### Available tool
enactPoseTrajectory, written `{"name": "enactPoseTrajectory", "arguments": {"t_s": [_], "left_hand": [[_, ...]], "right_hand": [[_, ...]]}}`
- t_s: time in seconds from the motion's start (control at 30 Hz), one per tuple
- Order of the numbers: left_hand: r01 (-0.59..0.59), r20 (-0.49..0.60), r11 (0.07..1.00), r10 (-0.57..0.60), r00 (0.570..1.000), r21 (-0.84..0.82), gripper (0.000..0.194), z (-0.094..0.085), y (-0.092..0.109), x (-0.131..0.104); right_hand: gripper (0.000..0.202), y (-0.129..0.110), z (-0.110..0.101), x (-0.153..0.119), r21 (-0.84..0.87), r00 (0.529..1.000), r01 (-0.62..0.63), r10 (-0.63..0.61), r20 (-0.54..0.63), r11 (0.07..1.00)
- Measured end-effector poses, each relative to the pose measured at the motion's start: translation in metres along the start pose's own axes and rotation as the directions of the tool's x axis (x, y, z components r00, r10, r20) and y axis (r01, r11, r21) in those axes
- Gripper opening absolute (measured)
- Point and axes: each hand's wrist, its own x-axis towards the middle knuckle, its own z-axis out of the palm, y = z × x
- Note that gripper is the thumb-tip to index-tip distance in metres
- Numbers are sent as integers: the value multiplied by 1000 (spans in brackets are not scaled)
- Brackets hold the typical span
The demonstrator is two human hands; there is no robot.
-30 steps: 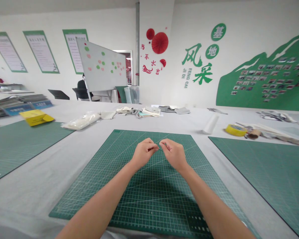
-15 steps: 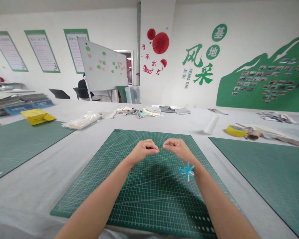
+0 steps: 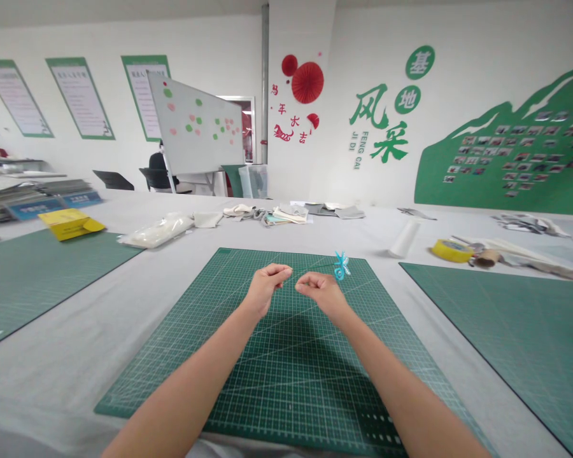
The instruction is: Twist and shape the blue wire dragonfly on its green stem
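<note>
A small blue flower-like ornament [image 3: 342, 265], with looped and pointed pieces and some white, hangs in the air above the green cutting mat [image 3: 286, 381]. Its thin dark stem runs leftward behind my right hand toward the fingertips of my left hand [image 3: 267, 286]. The left thumb and fingers are pinched together at the stem's end. Close beside them, my right hand [image 3: 322, 292] is also closed in a pinch, fingertips pointing left. Whatever lies between its fingers is too small or hidden to make out. The two hands are slightly apart.
Further cutting mats lie left [image 3: 52, 273] and right [image 3: 506, 318]. Behind are a yellow box [image 3: 71, 224], a clear plastic bag [image 3: 160, 230], fabric scraps [image 3: 289, 215], a white roll [image 3: 405, 239] and yellow tape [image 3: 452, 250]. Paper stacks [image 3: 0, 198] stand far left.
The blue ornament has swung from beside my right wrist up and away, beyond my right hand, and its stem now shows. Both hands have shifted slightly left.
</note>
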Motion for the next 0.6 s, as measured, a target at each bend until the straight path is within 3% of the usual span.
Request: {"name": "enactPoseTrajectory", "arguments": {"t_s": [0.23,0.43,0.6], "left_hand": [[-97,-64,977,111,992,192,22,1,-1,-2],[-317,43,749,361,931,582,11,2,1,-5],[-388,138,640,405,904,663,11,6,3,-8]], "right_hand": [[14,-11,9,-8,-165,993,70,-84,-79,984],[17,-14,11,-12,-335,977,189,-210,-26,923],[18,-16,8,-13,-359,961,229,-269,-65,905]]}}
